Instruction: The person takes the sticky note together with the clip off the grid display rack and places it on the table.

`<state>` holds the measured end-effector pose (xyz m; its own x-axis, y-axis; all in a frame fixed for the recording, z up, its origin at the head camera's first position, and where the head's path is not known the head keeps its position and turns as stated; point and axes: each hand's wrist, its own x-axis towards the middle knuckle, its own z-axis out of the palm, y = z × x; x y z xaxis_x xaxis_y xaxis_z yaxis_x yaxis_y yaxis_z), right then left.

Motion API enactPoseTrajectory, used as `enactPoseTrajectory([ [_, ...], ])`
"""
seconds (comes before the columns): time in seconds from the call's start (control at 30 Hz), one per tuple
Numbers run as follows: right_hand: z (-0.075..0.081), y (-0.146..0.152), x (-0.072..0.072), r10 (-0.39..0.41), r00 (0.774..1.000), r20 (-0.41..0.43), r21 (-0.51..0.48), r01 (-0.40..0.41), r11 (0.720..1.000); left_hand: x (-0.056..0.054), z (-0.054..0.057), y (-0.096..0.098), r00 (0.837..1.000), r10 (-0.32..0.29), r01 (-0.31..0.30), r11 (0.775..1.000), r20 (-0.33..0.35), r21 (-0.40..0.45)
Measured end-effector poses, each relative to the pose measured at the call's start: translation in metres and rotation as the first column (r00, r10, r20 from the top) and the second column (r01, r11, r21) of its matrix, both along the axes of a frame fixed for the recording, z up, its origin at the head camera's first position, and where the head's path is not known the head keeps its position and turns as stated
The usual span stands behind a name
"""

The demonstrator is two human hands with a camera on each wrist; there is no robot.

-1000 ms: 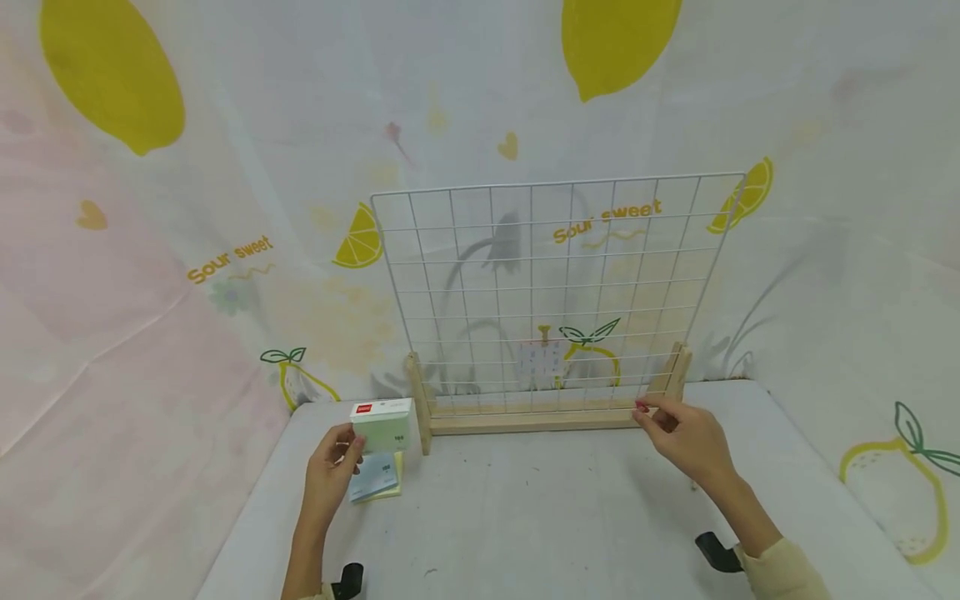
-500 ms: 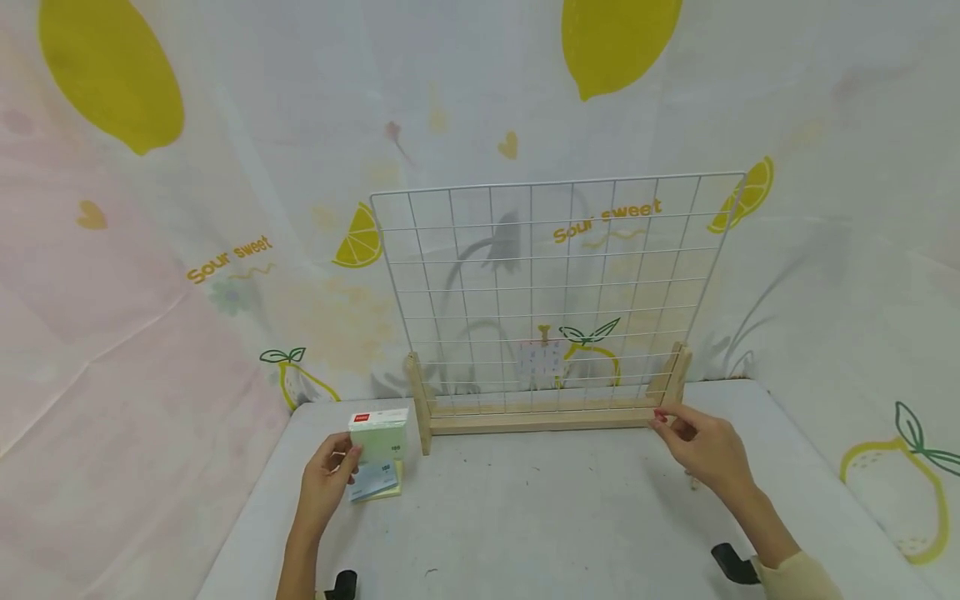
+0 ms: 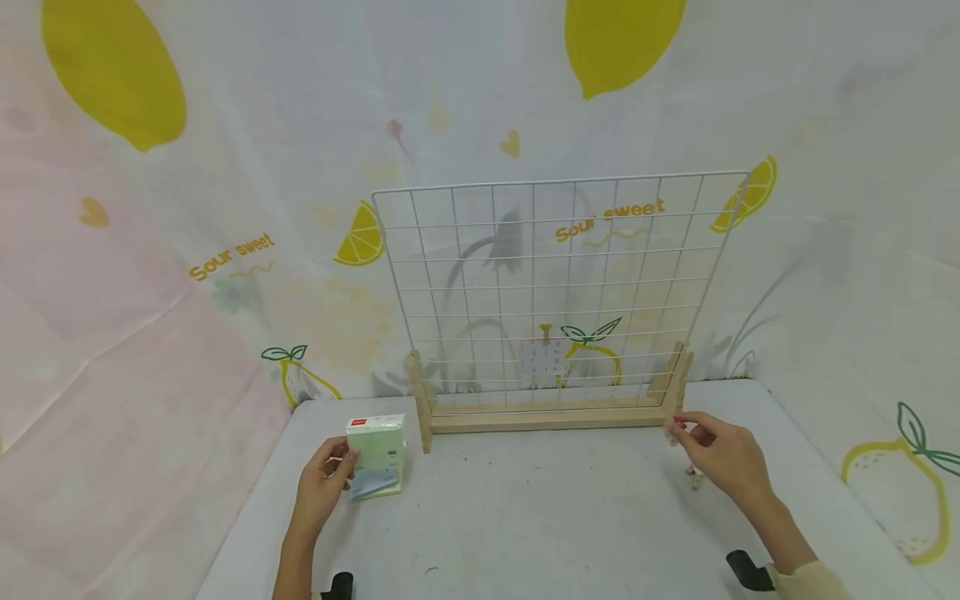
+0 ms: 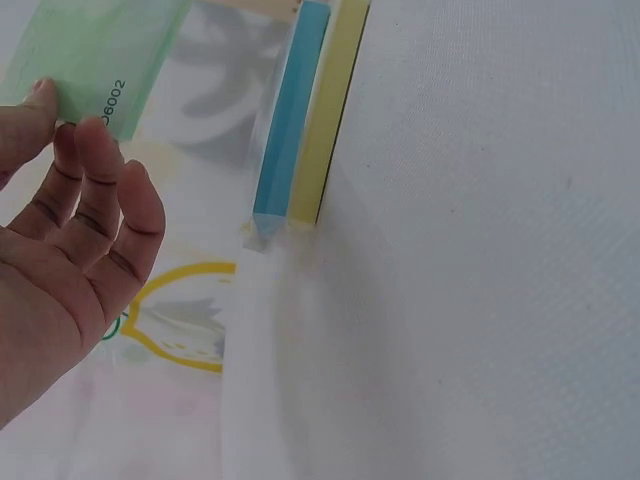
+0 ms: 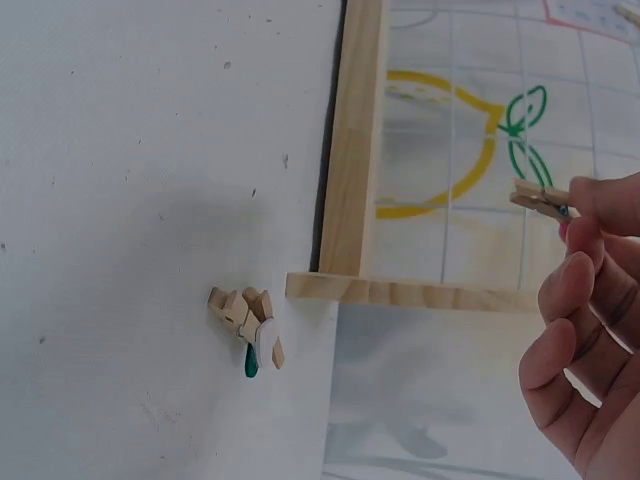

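My left hand [image 3: 318, 483] pinches a green, plastic-wrapped pad of sticky notes [image 3: 378, 443] by its edge, thumb on its face. In the head view that pad overlaps a blue pad [image 3: 375, 480]. In the left wrist view the blue pad and a yellow pad [image 4: 330, 110] lie stacked on the table. Between thumb and index finger, my right hand [image 3: 727, 458] pinches a small wooden clothespin [image 5: 535, 198] with a bit of pink on it. That hand is beside the right foot of a wire grid stand. Several more clothespins [image 5: 243, 320] lie heaped on the table below it.
The white wire grid [image 3: 555, 181] stands upright in a wooden base [image 3: 547, 420] at the back of the table. A small patterned card [image 3: 536, 360] hangs on it under a clothespin [image 3: 545, 331]. Cloth printed with lemons [image 3: 112, 75] surrounds the table.
My right hand has moved right and down, from the grid's base to beyond the stand's right foot, still pinching the clothespin. My left hand has lowered the green pad slightly.
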<state>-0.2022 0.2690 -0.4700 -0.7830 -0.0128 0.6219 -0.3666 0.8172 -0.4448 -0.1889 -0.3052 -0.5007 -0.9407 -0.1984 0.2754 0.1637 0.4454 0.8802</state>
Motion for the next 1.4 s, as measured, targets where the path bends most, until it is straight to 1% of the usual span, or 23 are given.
enactPoseTrajectory([
  [0.2,-0.001,0.01,0.0,-0.021,0.999,0.048,-0.021,0.022,1.0,0.0,0.001,-0.004,0.999,0.022,-0.022,1.0,0.037,0.002],
  [0.3,-0.002,0.012,0.001,-0.027,0.997,0.069,-0.025,0.029,0.999,0.001,0.0,-0.006,0.999,0.028,-0.028,1.0,0.045,-0.001],
  [0.53,-0.004,0.017,0.001,-0.061,0.996,0.066,-0.028,0.063,0.998,0.002,-0.002,-0.01,0.998,0.036,-0.035,0.999,0.041,-0.016],
  [0.63,-0.005,0.02,0.001,-0.079,0.994,0.072,-0.025,0.081,0.996,0.003,-0.003,-0.011,0.998,0.038,-0.037,0.999,0.051,-0.021],
  [0.83,-0.009,0.023,0.002,-0.099,0.984,0.149,-0.012,0.102,0.995,0.004,-0.003,-0.013,0.994,0.063,-0.061,0.998,0.089,-0.032],
  [1.03,-0.016,0.027,0.003,-0.106,0.977,0.184,-0.01,0.109,0.994,0.007,-0.004,-0.014,0.995,0.062,-0.058,0.997,0.077,-0.05],
  [1.1,-0.019,0.028,0.003,-0.11,0.975,0.195,-0.01,0.114,0.993,0.007,-0.005,-0.015,0.994,0.066,-0.061,0.996,0.083,-0.063],
  [1.27,-0.025,0.031,0.003,-0.117,0.973,0.199,-0.007,0.121,0.993,0.005,-0.009,-0.017,0.987,0.095,-0.082,0.992,0.13,-0.098],
  [1.4,-0.027,0.032,0.003,-0.122,0.972,0.199,-0.001,0.124,0.992,0.005,-0.012,-0.019,0.985,0.1,-0.086,0.991,0.138,-0.105],
])
